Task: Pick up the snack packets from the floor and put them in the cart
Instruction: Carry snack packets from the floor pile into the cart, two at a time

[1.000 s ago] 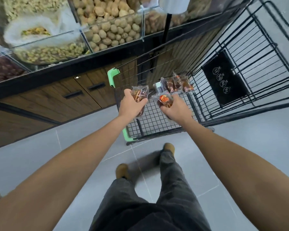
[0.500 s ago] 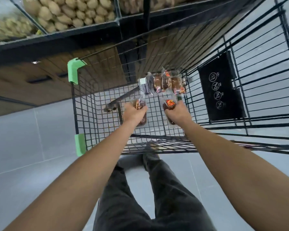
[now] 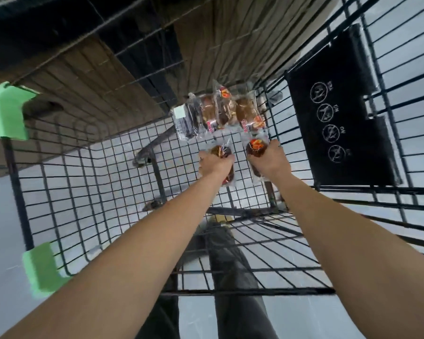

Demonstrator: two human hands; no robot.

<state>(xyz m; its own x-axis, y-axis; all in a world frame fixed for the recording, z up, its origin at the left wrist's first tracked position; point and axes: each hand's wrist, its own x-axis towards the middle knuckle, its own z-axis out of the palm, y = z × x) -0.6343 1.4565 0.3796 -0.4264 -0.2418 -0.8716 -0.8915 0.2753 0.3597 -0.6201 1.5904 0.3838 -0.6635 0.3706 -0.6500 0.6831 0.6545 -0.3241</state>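
Both my arms reach down inside the black wire cart. My left hand grips a clear snack packet with a dark cake and an orange label. My right hand grips a second such packet. Both packets hang low over the cart's mesh floor. Just beyond my hands, several more clear packets of brown cakes lie together on the cart floor at its far end.
A black warning panel hangs on the cart's right wall. Green bumpers cap the left corners. A wooden counter front stands past the cart. Grey floor tiles and my dark trousers show through the mesh.
I have leaned further over the cart. Both hands, each with its packet, have gone deeper inside and closer to the packets lying on the mesh floor.
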